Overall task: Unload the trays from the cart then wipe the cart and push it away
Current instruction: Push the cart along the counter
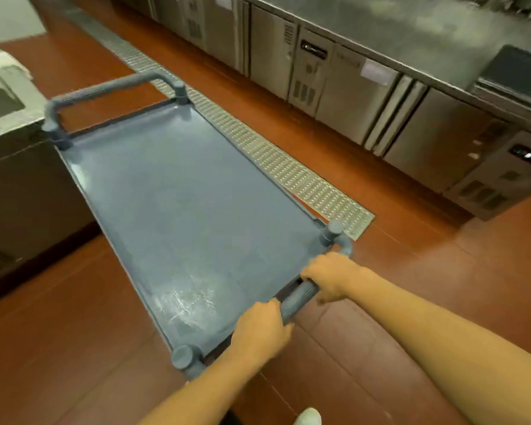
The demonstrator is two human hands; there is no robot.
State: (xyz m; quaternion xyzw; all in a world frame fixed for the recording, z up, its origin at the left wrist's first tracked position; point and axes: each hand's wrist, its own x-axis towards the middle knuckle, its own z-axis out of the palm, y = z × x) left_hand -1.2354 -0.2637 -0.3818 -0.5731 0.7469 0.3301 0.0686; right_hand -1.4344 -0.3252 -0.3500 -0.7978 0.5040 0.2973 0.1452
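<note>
A grey plastic cart [178, 191] stands on the red floor, its flat top bare, with pale scuff marks near the front edge. Its near handle [298, 297] is a ribbed grey bar. My left hand [259, 328] grips that bar toward its left end. My right hand [330, 279] grips it toward the right end. A second handle [114, 87] arches over the far end of the cart. No trays are in view.
A metal floor drain grate [258, 148] runs diagonally along the cart's right side. Stainless under-counter fridges [350, 87] line the right, with a dark box [518, 75] on the counter. A dark counter unit [16, 179] stands left of the cart. My white shoe [308, 417] shows below.
</note>
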